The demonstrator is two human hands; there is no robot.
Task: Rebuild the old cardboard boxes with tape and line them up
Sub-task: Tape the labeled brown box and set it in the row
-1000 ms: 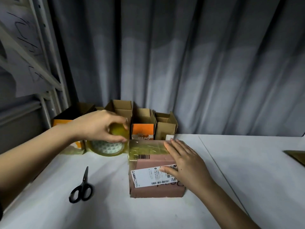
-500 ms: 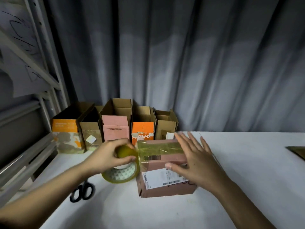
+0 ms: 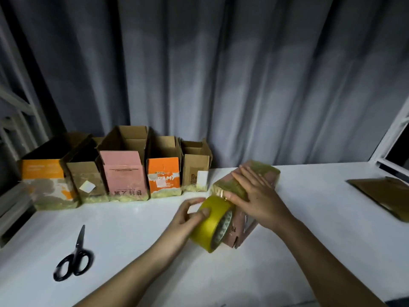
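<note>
Far left, along the curtain (image 3: 221,74): five rebuilt boxes stand in a row on the white table (image 3: 132,251), open tops up, bottoms wrapped in yellowish tape. In order: orange-and-white box (image 3: 47,185), plain brown box (image 3: 85,180), pink box (image 3: 124,173), orange box (image 3: 163,173), small brown box (image 3: 195,169). Each touches or sits just beside its neighbour.

Front left: black scissors (image 3: 74,258) lie flat on the table, blades closed and pointing away from you, well apart from both hands.

Centre: your left hand (image 3: 183,220) grips the yellow tape roll (image 3: 210,224), fingers curled over its outer band. The roll stands on edge, its printed core facing right, pressed against the near left end of the pink box in work (image 3: 236,231).

That box sits on the table right of the row, turned at an angle; its top is covered with glossy tape. A strip runs from the roll onto the box's corner.

Your right hand (image 3: 256,196) lies flat on the box top, fingers straight and spread, pressing down; thumb near the roll.

Far right: a flattened brown cardboard piece (image 3: 382,193) lies on the table, near its edge. Behind it, a white window frame (image 3: 396,138).
</note>
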